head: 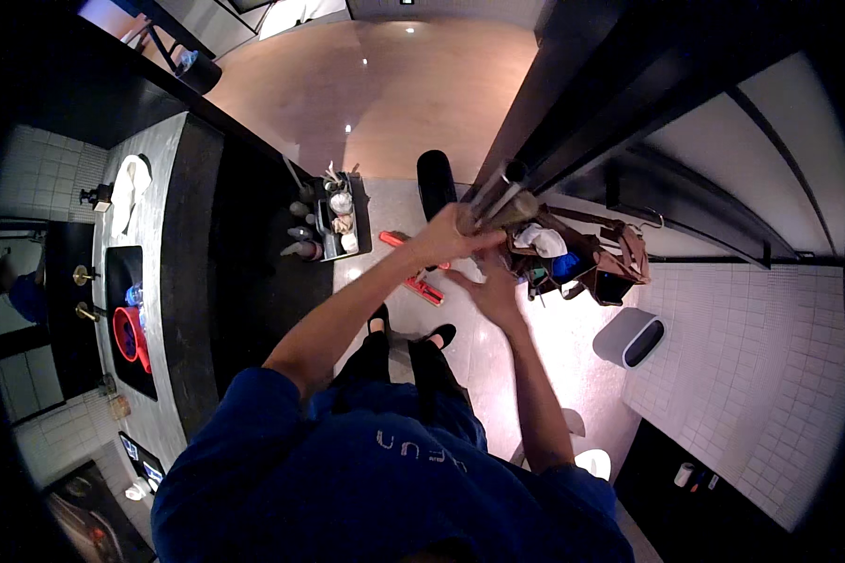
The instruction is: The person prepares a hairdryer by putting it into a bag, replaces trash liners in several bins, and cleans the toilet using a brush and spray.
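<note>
My left hand is closed around a bundle of metal pole handles, blurred by motion and slanting up to the right. Just below it, my right hand has its thumb spread away from the fingers, and the upper fingers are partly hidden near the handles. Beneath both hands, a red mop or squeegee head lies on the floor, with another red piece to its left. Right of my hands stands a brown bag holding a white cloth and a blue item.
A black caddy of bottles and brushes sits left, by the counter. A red container lies in the black sink. A grey bin stands right, against the tiled wall. Ahead is a black rounded object.
</note>
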{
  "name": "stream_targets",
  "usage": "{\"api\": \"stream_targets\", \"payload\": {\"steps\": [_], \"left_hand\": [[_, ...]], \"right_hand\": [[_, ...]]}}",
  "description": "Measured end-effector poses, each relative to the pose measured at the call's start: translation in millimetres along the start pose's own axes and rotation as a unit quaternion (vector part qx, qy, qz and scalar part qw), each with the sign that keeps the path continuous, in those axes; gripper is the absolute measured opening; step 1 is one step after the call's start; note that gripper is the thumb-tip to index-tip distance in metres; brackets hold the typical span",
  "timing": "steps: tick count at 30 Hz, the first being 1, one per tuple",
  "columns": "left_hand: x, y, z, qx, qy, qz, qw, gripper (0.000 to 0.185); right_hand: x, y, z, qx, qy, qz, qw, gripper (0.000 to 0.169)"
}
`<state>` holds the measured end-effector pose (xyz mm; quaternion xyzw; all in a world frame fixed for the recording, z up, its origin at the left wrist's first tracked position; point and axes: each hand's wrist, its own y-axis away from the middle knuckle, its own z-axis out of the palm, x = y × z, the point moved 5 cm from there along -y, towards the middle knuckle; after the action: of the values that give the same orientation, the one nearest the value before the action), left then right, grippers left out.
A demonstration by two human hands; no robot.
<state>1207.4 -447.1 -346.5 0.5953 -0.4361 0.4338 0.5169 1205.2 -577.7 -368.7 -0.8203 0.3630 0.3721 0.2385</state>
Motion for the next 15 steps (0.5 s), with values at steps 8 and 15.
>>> {"api": "stream_targets", "payload": {"steps": [8, 15], "left_hand": [[30.4, 17.7, -36.1, -0.137, -0.041, 0.123, 0.982, 0.035], [-27.1, -47.6, -58.6, 0.067, -0.024, 0.051, 0.996, 0.04]], "right_hand": [[35.7, 18.3, 68.1, 0.147, -0.269, 0.147, 0.941, 0.021], [11.7, 104.3, -31.2, 0.423, -0.305, 0.246, 0.817, 0.038]]}}
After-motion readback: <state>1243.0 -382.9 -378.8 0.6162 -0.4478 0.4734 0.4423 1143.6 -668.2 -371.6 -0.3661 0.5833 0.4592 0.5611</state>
